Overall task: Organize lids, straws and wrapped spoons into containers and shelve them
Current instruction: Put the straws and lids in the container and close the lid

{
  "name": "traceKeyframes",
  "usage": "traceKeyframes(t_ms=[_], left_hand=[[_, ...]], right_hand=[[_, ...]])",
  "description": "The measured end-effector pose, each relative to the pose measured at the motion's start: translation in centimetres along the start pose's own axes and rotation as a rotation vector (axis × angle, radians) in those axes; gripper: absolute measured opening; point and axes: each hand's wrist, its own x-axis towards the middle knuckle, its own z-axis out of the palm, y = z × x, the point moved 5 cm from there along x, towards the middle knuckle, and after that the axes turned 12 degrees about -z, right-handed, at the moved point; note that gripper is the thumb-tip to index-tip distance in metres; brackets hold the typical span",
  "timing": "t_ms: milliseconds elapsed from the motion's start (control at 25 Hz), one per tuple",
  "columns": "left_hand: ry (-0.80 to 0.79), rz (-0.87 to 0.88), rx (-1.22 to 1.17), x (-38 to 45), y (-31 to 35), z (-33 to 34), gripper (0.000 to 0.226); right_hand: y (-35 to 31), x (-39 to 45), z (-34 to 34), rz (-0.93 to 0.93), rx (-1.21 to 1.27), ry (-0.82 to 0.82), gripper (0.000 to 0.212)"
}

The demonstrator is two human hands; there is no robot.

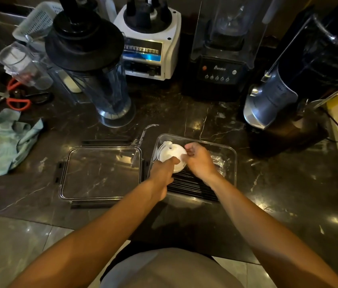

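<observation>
Clear rectangular plastic container [231, 154], right of centre on dark veined marble counter [184, 113]: holds round white plastic lids [171, 153] at its far left, black ribbed straws [193, 187] nearer. Left hand [162, 173] and right hand [199, 161] both pinch the lids. Flat clear container cover [101, 173] lies just left.

Counter [205, 113] is looking black with white marble veins running all through it. Lids [171, 155] are showing plain white, sitting in a clear box [231, 163], and the straws [193, 183] under them are reading as black stripes. Cloth [4, 140] is coming across pale teal. Scissors [17, 100] are showing orange-red handles. One blender [149, 44] is white with a black and blue label, the next one [220, 69] is looking all black.
</observation>
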Motion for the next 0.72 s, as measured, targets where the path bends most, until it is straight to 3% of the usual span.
traceKeyframes(t_ms=[520,600,720], left_hand=[[0.005,-0.023,0.033,-0.3,0.6,-0.9,0.06],[-0.003,-0.021,0.037,-0.5,0.7,-1.1,0.058],[-0.022,-0.019,0.036,-0.5,0.8,-1.5,0.056]], right_hand=[[0.7,-1.2,-1.1,-0.008,-0.05,0.098,0.014],[0.4,-1.6,-2.1,-0.016,-0.144,0.142,0.014],[0.6,-2.1,-3.5,-0.039,-0.478,0.106,0.018]])
